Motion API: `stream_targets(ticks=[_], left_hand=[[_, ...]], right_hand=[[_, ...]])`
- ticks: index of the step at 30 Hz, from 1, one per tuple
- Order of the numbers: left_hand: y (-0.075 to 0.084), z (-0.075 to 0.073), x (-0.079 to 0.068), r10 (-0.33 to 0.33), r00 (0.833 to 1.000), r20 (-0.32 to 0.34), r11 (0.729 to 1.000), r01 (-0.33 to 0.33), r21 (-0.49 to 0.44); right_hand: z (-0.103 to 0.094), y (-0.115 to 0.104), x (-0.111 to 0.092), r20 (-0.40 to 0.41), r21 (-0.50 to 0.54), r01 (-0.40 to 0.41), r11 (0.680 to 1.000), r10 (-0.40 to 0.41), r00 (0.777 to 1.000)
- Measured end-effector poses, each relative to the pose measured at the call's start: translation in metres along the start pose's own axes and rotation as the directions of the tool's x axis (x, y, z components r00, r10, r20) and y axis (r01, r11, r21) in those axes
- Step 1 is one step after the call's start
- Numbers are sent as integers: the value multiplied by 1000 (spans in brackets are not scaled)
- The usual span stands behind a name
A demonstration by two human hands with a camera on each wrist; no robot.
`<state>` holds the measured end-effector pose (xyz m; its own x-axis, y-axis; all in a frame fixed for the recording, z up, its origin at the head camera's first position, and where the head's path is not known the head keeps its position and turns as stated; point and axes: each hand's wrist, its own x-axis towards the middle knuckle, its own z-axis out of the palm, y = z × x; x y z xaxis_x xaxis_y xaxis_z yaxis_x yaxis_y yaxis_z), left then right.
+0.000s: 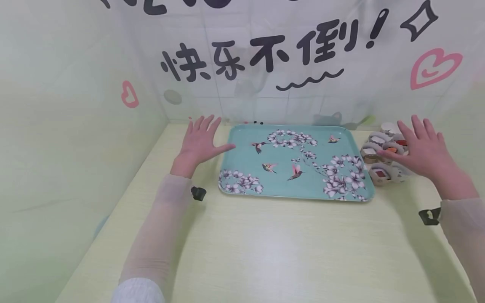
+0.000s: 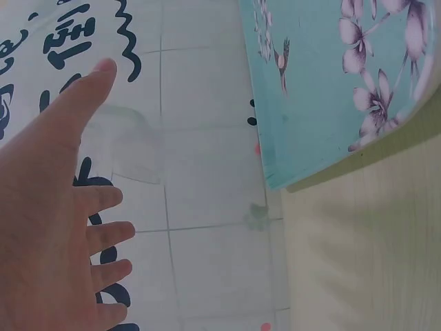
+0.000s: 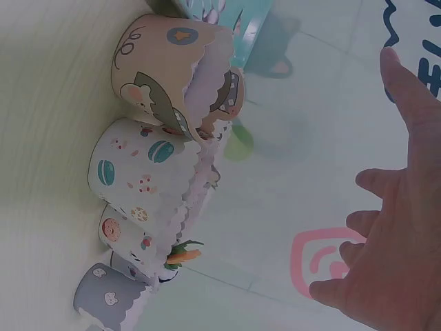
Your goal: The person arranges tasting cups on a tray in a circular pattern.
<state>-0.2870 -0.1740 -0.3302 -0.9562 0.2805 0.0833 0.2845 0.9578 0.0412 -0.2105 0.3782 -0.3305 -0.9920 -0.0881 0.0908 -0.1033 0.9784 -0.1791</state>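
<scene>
A light-blue tray (image 1: 280, 168) printed with white blossoms and small birds lies flat near the back of the table. Beside its left end, my left hand (image 1: 201, 142) is raised with fingers spread, thumb toward the tray, holding nothing. My right hand (image 1: 426, 149) is also spread and bare, in the air at the right. Close by it stand several paper cups (image 1: 380, 172) with patterned sides and scalloped rims, bunched against the tray's right end. In the right wrist view a tan cup (image 3: 155, 65) and a white cup (image 3: 131, 169) show, and an orange piece (image 3: 182, 256) pokes out of another.
The pale wooden table (image 1: 273, 244) runs up to a white back sheet (image 1: 257, 101) with black lettering and pink hearts. A pale side sheet (image 1: 75, 147) borders the left. Dark straps (image 1: 198, 193) hang by both wrists.
</scene>
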Motion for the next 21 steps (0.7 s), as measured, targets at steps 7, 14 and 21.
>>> stream_targets(ticks=[7,14,21], left_hand=[[0,1,-1,26,999,29,1000,-26,-7],[1,-1,-7,78,995,68,996,-74,-57],[1,0,-13,105,990,98,990,-95,-101]], right_hand=[[2,0,0,3,2,5,1000,-5,1000],[5,1,0,5,-4,9,1000,-9,1000],[7,4,1,8,16,11,1000,-11,1000]])
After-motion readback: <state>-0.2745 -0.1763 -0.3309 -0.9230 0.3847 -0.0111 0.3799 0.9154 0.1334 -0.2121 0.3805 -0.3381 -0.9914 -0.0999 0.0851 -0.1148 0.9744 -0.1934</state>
